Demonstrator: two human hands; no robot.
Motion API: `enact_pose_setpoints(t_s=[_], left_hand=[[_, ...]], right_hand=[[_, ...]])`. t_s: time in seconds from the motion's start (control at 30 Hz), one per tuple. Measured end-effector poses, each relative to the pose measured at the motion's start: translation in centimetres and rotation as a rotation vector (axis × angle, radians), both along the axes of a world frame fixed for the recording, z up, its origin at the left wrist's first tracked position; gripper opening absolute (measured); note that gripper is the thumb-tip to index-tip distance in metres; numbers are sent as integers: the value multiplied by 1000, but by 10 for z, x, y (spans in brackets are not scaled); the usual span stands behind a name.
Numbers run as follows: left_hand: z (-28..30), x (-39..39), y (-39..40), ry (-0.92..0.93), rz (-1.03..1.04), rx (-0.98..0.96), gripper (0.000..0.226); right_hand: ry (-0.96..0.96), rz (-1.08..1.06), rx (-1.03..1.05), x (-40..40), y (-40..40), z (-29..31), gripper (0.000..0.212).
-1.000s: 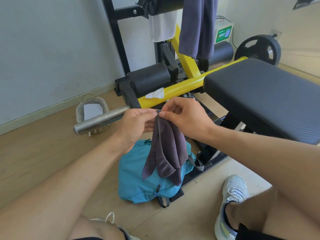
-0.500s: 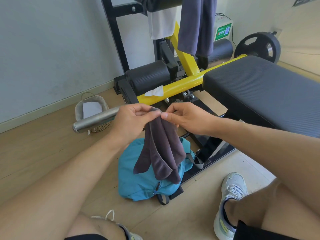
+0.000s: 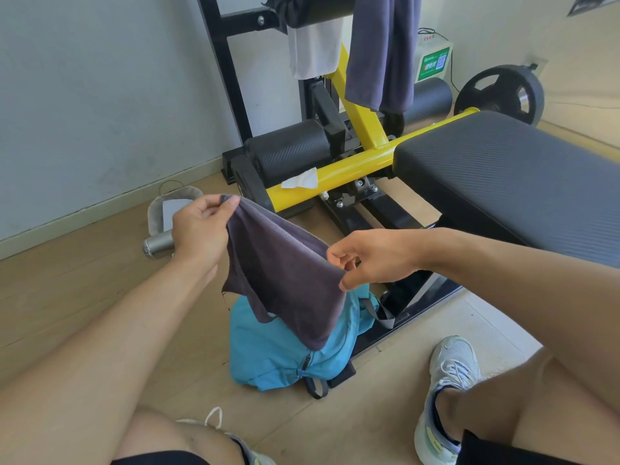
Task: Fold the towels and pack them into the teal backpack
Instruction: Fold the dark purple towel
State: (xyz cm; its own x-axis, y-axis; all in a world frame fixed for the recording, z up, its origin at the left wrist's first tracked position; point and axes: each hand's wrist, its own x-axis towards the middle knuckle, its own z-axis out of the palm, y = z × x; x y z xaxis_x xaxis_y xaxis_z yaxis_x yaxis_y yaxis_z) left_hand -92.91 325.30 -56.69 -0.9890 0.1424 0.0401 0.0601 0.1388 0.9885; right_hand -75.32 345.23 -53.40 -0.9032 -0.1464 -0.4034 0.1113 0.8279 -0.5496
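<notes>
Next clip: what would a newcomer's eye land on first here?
A dark grey cloth towel stretched at centre between the left hand and right hand, each pinching a corner. Directly below lies the teal fabric backpack on the wooden floor.

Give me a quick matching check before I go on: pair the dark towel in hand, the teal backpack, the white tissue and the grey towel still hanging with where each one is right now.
Things:
1. dark towel
2. teal backpack
3. white tissue
4. hanging grey towel

Places:
A. draped over the machine's upper bar
B. on the floor by the machine's base
C. stretched between the left hand and right hand
D. lying on the yellow frame tube

Pairs: 1-C, 2-B, 3-D, 4-A
</notes>
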Motion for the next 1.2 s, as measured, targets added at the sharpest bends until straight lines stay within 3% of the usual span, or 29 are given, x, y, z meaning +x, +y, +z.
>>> enact_pose_setpoints(t_s=[0.07,0.2,0.4,0.53,0.67,0.83,1.2], left_hand=[[0,-4,-2,18,40,22,1],[-6,-19,-11,-6,94,42,11],[-22,-27,-24,-8,71,-81,6],[-23,-22,-24,-38,1,-122,9],[-15,-15,-18,-32,-84,-94,8],[-5,-10,-9,19,-163,-16,13],[18,8,0,277,-133,-50,14]], right_hand=[[-22,-19,40,-1,1,1,30],[-97,-22,242,2,14,-3,14],[159,-323,401,0,35,-1,9],[287,-600,340,1,42,-1,53],[263,-626,403,2,46,-4,23],[192,-611,455,3,49,-11,21],[189,-459,639,-7,41,-19,7]])
